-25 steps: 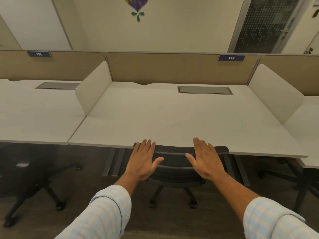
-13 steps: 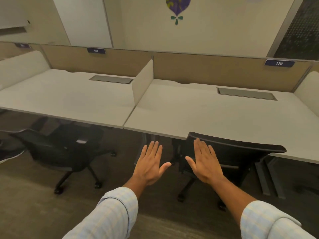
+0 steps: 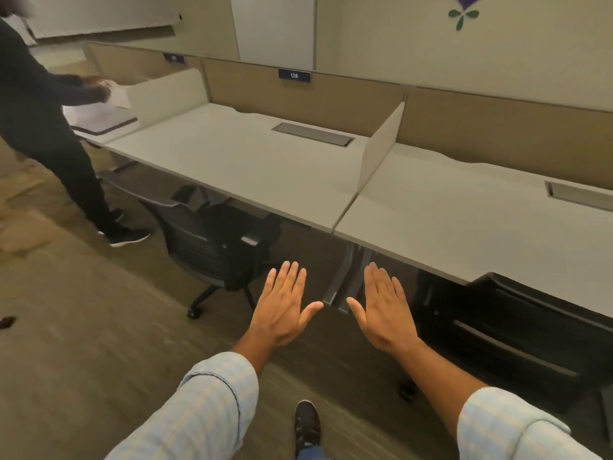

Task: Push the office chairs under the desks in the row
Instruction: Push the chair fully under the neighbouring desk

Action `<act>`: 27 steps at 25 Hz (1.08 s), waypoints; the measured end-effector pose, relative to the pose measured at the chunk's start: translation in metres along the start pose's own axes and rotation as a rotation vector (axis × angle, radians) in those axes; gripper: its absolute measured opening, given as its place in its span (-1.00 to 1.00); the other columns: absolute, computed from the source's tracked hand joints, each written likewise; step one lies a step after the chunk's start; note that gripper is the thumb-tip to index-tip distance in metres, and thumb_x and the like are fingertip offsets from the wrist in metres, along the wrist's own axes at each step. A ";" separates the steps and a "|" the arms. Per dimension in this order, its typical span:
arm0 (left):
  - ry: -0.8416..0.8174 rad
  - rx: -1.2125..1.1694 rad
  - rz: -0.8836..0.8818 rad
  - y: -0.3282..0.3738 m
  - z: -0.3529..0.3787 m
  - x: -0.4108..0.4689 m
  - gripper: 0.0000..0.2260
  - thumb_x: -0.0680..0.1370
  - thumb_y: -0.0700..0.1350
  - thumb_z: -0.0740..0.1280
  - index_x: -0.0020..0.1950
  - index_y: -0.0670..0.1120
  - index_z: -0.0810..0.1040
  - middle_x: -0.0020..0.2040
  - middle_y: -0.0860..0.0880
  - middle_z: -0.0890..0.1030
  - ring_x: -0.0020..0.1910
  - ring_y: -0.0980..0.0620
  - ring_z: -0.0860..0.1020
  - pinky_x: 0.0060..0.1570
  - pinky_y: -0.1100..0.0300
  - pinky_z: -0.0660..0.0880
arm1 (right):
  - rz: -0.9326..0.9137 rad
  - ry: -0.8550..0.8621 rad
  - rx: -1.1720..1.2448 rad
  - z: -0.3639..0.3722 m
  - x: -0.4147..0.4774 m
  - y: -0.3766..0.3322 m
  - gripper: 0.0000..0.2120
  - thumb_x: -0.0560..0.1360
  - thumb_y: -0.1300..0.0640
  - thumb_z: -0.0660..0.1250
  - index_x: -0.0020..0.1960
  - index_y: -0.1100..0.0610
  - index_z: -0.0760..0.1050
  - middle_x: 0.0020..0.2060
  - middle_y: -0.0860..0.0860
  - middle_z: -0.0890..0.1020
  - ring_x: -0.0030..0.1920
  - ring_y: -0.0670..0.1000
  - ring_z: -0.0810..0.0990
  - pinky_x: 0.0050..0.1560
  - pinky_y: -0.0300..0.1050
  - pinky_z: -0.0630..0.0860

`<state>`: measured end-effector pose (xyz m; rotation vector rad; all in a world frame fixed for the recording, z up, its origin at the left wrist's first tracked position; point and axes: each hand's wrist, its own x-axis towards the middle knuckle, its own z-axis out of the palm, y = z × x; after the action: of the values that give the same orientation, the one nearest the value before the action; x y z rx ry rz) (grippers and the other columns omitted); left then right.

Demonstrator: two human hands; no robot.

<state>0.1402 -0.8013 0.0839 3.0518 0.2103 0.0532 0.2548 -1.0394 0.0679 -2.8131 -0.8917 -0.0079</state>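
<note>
Now both hands are spread flat in the air, palms down and fingers straight, and neither one holds or touches anything. The left hand (image 3: 285, 307) and the right hand (image 3: 384, 313) float side by side over the carpet, in front of the desk leg (image 3: 341, 280) where two desks meet.

The chair on the right (image 3: 510, 327) has its back right at the edge of the right desk (image 3: 464, 220), so I judge that one is pushed in. The chair that is not yet pushed in is the chair on the left (image 3: 212, 247). It lies to the left of both hands and a little farther away, under the front edge of the left desk (image 3: 245, 161), the one under the sign 138 (image 3: 294, 75). It stands turned at an angle: its back faces near and left, into the aisle, and its seat is only partly under the top, with the wheels out on the carpet.

The left hand is the nearer one, with its fingertips just beside the seat. The back of the chair is well to the left of the hands, so I think the person must step left first and then push far and a little right.

Another person (image 3: 43, 127) stands at the far left, near the next desk, close to the path.
</note>
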 end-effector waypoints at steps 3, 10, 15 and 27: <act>-0.003 0.013 -0.061 -0.051 -0.002 0.009 -0.05 0.61 0.50 -0.38 0.78 -0.12 0.01 0.79 -0.17 -0.01 0.77 -0.14 -0.14 0.74 -0.21 -0.10 | -0.054 -0.014 0.015 0.015 0.046 -0.035 -0.15 0.70 -0.45 -0.19 0.77 0.08 -0.22 0.76 0.06 -0.18 0.70 0.04 -0.29 0.65 0.03 -0.36; -0.028 0.079 -0.121 -0.185 -0.020 0.069 -0.03 0.61 0.50 -0.38 0.77 -0.15 0.07 0.78 -0.20 0.06 0.77 -0.18 -0.07 0.73 -0.24 -0.05 | -0.109 -0.029 0.115 0.045 0.181 -0.123 -0.17 0.72 -0.41 -0.16 0.76 0.09 -0.26 0.75 0.06 -0.22 0.72 0.06 -0.28 0.66 0.05 -0.35; -0.003 0.083 -0.138 -0.237 -0.040 0.123 -0.01 0.58 0.51 -0.43 0.78 -0.12 0.02 0.79 -0.16 -0.01 0.78 -0.17 -0.11 0.73 -0.23 -0.06 | -0.135 0.002 0.149 0.048 0.255 -0.165 -0.18 0.73 -0.41 -0.11 0.76 0.06 -0.26 0.69 -0.01 -0.30 0.68 0.01 -0.33 0.62 0.03 -0.38; 0.013 0.111 -0.109 -0.399 -0.054 0.178 -0.07 0.62 0.49 -0.37 0.78 -0.12 -0.01 0.79 -0.18 0.01 0.78 -0.16 -0.11 0.73 -0.23 -0.09 | -0.140 0.012 0.168 0.073 0.364 -0.292 -0.17 0.72 -0.42 -0.09 0.76 0.06 -0.25 0.67 -0.04 -0.32 0.66 -0.02 -0.35 0.61 -0.01 -0.38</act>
<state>0.2599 -0.3787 0.1097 3.1448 0.3930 0.0567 0.3826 -0.5843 0.0714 -2.5897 -1.0335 0.0287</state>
